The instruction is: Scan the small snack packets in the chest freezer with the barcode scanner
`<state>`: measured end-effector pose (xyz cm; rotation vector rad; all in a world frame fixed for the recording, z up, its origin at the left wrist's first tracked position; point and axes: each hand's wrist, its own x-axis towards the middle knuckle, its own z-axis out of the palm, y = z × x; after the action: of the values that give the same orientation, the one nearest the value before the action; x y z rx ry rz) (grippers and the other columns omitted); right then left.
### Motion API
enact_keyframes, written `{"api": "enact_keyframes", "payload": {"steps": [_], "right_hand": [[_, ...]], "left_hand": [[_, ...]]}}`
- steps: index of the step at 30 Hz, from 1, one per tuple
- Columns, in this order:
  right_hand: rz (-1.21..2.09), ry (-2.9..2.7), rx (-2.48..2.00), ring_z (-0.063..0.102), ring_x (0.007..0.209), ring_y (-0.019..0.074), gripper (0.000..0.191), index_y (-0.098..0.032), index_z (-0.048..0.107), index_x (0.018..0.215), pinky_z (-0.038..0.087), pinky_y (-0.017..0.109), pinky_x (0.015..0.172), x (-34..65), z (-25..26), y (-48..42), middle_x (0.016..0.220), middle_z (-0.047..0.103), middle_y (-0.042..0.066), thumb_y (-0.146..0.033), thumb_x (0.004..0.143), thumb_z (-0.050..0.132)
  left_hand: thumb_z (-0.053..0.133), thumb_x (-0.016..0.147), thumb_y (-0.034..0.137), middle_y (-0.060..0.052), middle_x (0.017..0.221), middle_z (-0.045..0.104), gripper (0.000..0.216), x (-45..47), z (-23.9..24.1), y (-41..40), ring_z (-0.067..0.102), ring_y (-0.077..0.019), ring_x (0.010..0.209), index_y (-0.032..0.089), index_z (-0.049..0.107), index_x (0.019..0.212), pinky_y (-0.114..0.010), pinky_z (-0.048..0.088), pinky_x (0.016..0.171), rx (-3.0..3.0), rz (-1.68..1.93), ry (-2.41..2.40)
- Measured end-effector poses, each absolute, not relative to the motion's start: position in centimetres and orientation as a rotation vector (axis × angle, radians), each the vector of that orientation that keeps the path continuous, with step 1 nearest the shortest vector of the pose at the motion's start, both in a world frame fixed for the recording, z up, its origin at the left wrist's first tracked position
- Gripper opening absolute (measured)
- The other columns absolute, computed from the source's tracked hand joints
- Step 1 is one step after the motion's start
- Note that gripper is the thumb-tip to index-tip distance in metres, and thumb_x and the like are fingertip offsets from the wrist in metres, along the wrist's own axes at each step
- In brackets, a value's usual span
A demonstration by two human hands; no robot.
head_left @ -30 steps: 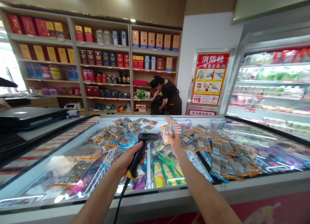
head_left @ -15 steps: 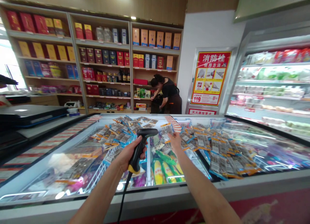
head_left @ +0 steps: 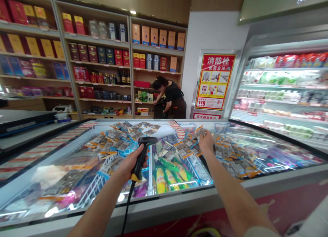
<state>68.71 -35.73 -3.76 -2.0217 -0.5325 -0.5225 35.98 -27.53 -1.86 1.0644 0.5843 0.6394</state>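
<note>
My left hand (head_left: 134, 162) is wrapped round the grip of a black and yellow barcode scanner (head_left: 141, 156), its head pointing right and its cable hanging down. My right hand (head_left: 206, 141) is closed on a small snack packet (head_left: 200, 131) with orange edging, above the right-hand pile. Similar packets (head_left: 230, 151) lie heaped on the glass to the right of that hand. Another heap of packets (head_left: 123, 138) lies on the left, beyond the scanner. Yellow-and-green corn packs (head_left: 166, 179) show through the glass between my arms.
Under both hands is a chest freezer with a pale front rim (head_left: 174, 204). A laptop (head_left: 25, 121) rests on the counter at left. A person (head_left: 174, 97) bends by shelves of boxed bottles (head_left: 102, 56). A lit refrigerated display (head_left: 284, 93) stands at right.
My right hand has moved right with the packet, away from the scanner and over the right-hand pile. The scanner stays in my left hand. The view has turned slightly right.
</note>
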Motion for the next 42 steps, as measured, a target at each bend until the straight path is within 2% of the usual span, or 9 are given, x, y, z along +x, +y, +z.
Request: {"api": "enact_keyframes", "payload": {"steps": [8, 15, 23, 27, 31, 34, 37, 40, 42], "right_hand": [[-0.617, -0.415, -2.287, 0.043, 0.099, 0.0341, 0.031, -0.014, 0.059, 0.101, 0.028, 0.051, 0.074, 70.6, -4.8, -38.2, 0.102, 0.055, 0.019, -0.025, 0.073, 0.049], [-0.803, -0.694, -2.095, 0.039, 0.106, 0.0288, 0.031, -0.015, 0.056, 0.104, 0.023, 0.046, 0.086, 65.1, -3.5, -35.2, 0.113, 0.051, 0.013, -0.025, 0.077, 0.043], [-0.184, -1.594, -1.901, 0.049, 0.099, 0.0206, 0.031, -0.018, 0.058, 0.100, 0.032, 0.033, 0.084, 48.2, -5.9, -26.9, 0.105, 0.059, 0.006, -0.035, 0.080, 0.042], [-0.073, -1.726, -1.895, 0.049, 0.099, 0.0243, 0.045, -0.019, 0.056, 0.102, 0.032, 0.040, 0.085, 41.7, -6.5, -25.4, 0.104, 0.059, 0.008, -0.053, 0.078, 0.038], [-0.049, -1.590, -2.025, 0.044, 0.105, 0.0315, 0.066, -0.014, 0.055, 0.102, 0.029, 0.049, 0.086, 38.9, -6.7, -24.3, 0.106, 0.056, 0.016, -0.066, 0.062, 0.048], [0.096, -1.648, -2.033, 0.046, 0.103, 0.0323, 0.067, -0.014, 0.055, 0.102, 0.032, 0.047, 0.084, 39.8, -6.8, -23.6, 0.102, 0.057, 0.016, -0.059, 0.054, 0.061], [0.188, -1.607, -1.887, 0.048, 0.102, 0.0288, 0.070, -0.013, 0.048, 0.114, 0.038, 0.038, 0.081, 43.1, -6.8, -23.4, 0.107, 0.055, 0.014, -0.041, 0.053, 0.068], [0.162, -1.455, -1.716, 0.052, 0.095, 0.0220, 0.068, -0.014, 0.043, 0.119, 0.040, 0.032, 0.080, 47.5, -6.1, -24.0, 0.107, 0.054, 0.010, -0.021, 0.055, 0.065], [0.112, -1.336, -1.645, 0.054, 0.082, 0.0173, 0.065, -0.017, 0.042, 0.120, 0.042, 0.031, 0.076, 50.2, -5.4, -24.8, 0.105, 0.054, 0.007, -0.015, 0.057, 0.059]], "left_hand": [[0.045, 0.078, 0.039, 0.000, 0.050, 0.053, 0.026, 37.4, -1.7, -28.6, 0.048, -0.0076, 0.035, 0.014, 0.050, 0.072, -0.019, 0.041, 0.039, 1.080, 0.619, 0.612], [0.044, 0.079, 0.038, 0.000, 0.049, 0.053, 0.027, 35.2, -1.6, -28.4, 0.047, -0.0070, 0.035, 0.013, 0.051, 0.074, -0.017, 0.038, 0.036, 1.075, 0.676, 0.643], [0.048, 0.076, 0.039, 0.001, 0.049, 0.052, 0.026, 27.2, -2.0, -26.0, 0.047, -0.0078, 0.036, 0.014, 0.049, 0.074, -0.017, 0.037, 0.035, 1.000, 0.904, 0.722], [0.049, 0.075, 0.040, 0.001, 0.050, 0.052, 0.025, 24.9, -2.3, -25.7, 0.047, -0.0078, 0.038, 0.015, 0.049, 0.076, -0.016, 0.036, 0.033, 0.972, 0.959, 0.762], [0.048, 0.076, 0.040, 0.001, 0.051, 0.052, 0.025, 24.4, -2.6, -25.7, 0.047, -0.0078, 0.038, 0.015, 0.048, 0.077, -0.016, 0.035, 0.031, 0.957, 0.961, 0.777], [0.049, 0.075, 0.040, 0.000, 0.052, 0.053, 0.025, 24.6, -2.5, -25.7, 0.047, -0.0082, 0.038, 0.015, 0.048, 0.077, -0.016, 0.034, 0.031, 0.957, 0.949, 0.775], [0.047, 0.077, 0.039, 0.001, 0.051, 0.052, 0.025, 25.3, -2.4, -25.9, 0.047, -0.0075, 0.037, 0.014, 0.049, 0.078, -0.016, 0.035, 0.033, 0.952, 0.924, 0.736], [0.046, 0.078, 0.038, 0.001, 0.050, 0.052, 0.025, 26.3, -2.3, -26.1, 0.046, -0.0074, 0.036, 0.014, 0.049, 0.078, -0.017, 0.036, 0.035, 0.957, 0.895, 0.691], [0.047, 0.077, 0.038, 0.001, 0.050, 0.052, 0.025, 27.1, -2.3, -26.2, 0.046, -0.0078, 0.037, 0.014, 0.050, 0.078, -0.017, 0.035, 0.035, 0.977, 0.872, 0.675]]}}
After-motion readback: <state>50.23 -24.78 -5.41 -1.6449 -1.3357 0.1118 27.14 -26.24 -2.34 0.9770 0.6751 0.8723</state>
